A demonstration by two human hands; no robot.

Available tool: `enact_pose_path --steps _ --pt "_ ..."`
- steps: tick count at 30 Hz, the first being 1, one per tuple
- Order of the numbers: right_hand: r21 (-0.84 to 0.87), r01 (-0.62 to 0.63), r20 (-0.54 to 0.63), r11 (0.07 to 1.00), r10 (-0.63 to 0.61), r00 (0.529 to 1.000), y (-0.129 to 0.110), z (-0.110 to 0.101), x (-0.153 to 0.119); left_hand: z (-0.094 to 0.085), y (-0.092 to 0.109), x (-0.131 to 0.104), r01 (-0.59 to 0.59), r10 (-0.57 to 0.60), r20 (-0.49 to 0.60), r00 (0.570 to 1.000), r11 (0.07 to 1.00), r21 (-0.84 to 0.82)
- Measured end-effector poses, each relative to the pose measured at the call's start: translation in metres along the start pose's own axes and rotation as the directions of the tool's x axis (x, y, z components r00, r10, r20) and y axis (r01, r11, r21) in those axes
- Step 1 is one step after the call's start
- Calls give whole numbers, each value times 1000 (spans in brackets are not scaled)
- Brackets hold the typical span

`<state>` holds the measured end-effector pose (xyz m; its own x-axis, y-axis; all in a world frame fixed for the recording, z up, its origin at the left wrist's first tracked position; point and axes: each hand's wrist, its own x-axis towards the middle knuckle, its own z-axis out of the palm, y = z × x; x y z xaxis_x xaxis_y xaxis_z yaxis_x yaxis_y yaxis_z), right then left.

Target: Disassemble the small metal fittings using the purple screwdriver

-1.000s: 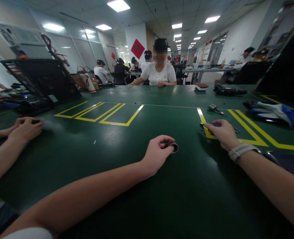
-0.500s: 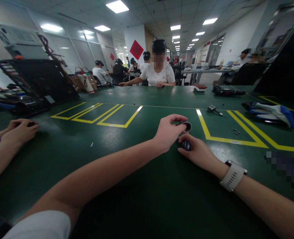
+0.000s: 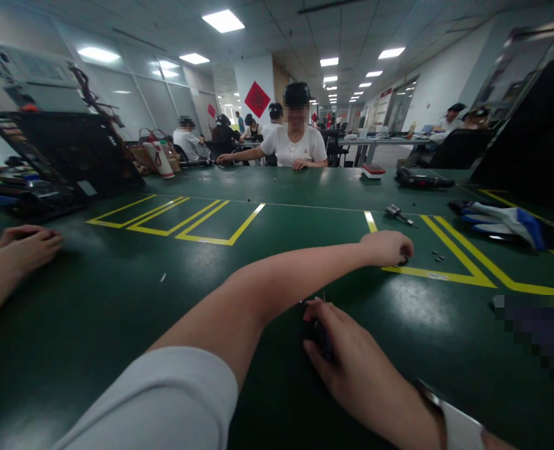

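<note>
My left hand [image 3: 388, 247] reaches across to the right, low over the near edge of a yellow taped box. Its fingers are closed on a small round part with a dark middle [image 3: 403, 262], mostly hidden by the fingertips. Closer to me, my right hand [image 3: 346, 350] is curled around a dark, shiny object [image 3: 322, 339] whose kind I cannot make out. A thin tip pokes up near the right index finger. Several tiny dark pieces [image 3: 438, 257] lie on the green table [image 3: 239, 187], right of my left hand.
Past my left hand lies a silver drill chuck-like part [image 3: 398, 215]. Blue-white gloves [image 3: 501, 225], a dark power tool [image 3: 421, 179] and a red-and-white box [image 3: 373, 171] are at the right. Another person's hands [image 3: 24, 247] rest at the left; a person sits opposite [image 3: 298, 144].
My left hand has moved right with the round part, away from my right hand. My right hand has come nearer to me and left, still around the dark object.
</note>
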<state>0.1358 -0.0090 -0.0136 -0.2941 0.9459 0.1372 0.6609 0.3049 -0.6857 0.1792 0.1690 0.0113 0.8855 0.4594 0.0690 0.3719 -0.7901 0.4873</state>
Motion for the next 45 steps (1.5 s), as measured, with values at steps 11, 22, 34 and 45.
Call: enact_pose_path --steps 11,22,34,45 --pt "71 -33 16 997 32 999 3 -3 2 -33 11 -42 -108 113 -373 921 994 35" --pt "432 -141 19 891 148 989 10 -14 5 1 29 -209 194 -251 -465 849 967 -168" --pt "629 -212 -38 748 302 953 24 -18 1 9 46 -226 108 -105 -195 975 994 4" --pt "304 -183 -55 935 209 976 23 -33 3 -8 19 -223 153 -474 -135 870 520 -840"
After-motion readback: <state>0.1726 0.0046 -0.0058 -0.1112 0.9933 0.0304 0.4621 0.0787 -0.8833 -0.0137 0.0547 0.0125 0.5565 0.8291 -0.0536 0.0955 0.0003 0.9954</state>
